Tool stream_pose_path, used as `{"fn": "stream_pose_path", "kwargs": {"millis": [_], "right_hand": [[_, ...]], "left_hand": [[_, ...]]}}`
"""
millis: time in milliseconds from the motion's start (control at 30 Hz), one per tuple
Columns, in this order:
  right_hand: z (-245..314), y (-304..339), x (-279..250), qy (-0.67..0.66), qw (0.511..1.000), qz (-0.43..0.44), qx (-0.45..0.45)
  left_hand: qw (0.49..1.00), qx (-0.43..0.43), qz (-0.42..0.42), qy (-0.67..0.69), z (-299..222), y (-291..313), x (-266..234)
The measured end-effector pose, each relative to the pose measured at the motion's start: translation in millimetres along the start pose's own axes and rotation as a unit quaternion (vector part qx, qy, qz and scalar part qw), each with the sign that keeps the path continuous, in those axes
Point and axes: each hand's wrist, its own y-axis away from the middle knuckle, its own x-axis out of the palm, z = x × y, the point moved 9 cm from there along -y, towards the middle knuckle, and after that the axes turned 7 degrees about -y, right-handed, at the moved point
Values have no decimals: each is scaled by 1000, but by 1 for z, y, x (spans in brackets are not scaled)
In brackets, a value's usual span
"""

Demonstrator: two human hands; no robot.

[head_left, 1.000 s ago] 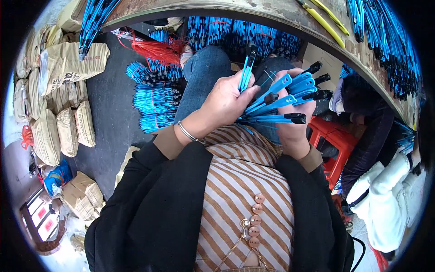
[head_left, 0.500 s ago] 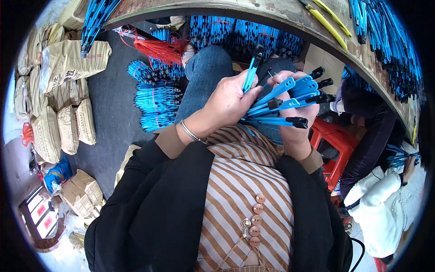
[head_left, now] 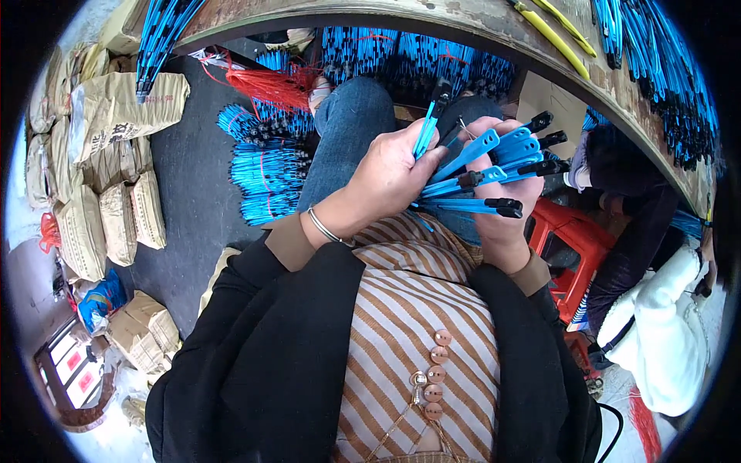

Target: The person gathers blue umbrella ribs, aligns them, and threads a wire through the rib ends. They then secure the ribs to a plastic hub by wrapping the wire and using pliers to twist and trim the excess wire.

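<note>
Two bare hands in the head view, close together over two legs in blue denim. One silver bangle on the left wrist. Left hand: grip narrow, closed on at least one slim blue plastic strip with a black tip, upright between thumb and fingers. Right hand: grip wrapped around several flat blue strips, fanned out beside the left thumb; at least five black ends visible among them, exact total hidden by overlap. Ahead, one worn wooden desk with a curved-looking edge, bearing two long yellow handles and, at opposite ends, two clusters of blue strips. Beyond the denim, at least three tied blue bundles on the dark floor, near one tangle of red strands. Far left, at least five wrinkled tan sacks. To the right, one red plastic stool and one white garment on another person.
</note>
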Motion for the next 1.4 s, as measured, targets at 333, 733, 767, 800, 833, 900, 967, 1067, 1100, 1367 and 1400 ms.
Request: {"fn": "stream_pose_path", "kwargs": {"millis": [333,733,767,800,833,900,967,1067,1100,1367,1400], "right_hand": [[7,0,-9,86,991,-95,-48],[9,-10,-6,19,994,-107,-22],[5,-12,-3,41,995,-86,-19],[1,-15,-1,63,996,-65,-15],[-1,-15,2,86,995,-44,-12],[-6,-15,8,93,996,-10,11],[-16,-14,17,109,991,55,59],[-15,-15,21,51,990,117,67],[-9,-18,24,-14,988,147,52],[-41,-16,-12,139,957,247,65],[-44,-10,-1,46,959,269,79]], "left_hand": [[996,25,-17,-86,-19,0,2],[969,-31,51,239,-9,-15,-8],[972,5,89,215,-19,-17,-13],[973,40,127,190,-27,-19,-15],[970,76,164,165,-35,-18,-13],[973,57,161,153,-29,-16,-15],[978,18,158,132,-16,-13,-14],[975,0,145,168,-3,-10,-22],[968,2,132,214,2,-9,-30],[895,92,166,402,0,-5,-47],[900,89,172,390,0,-5,-45]]}}
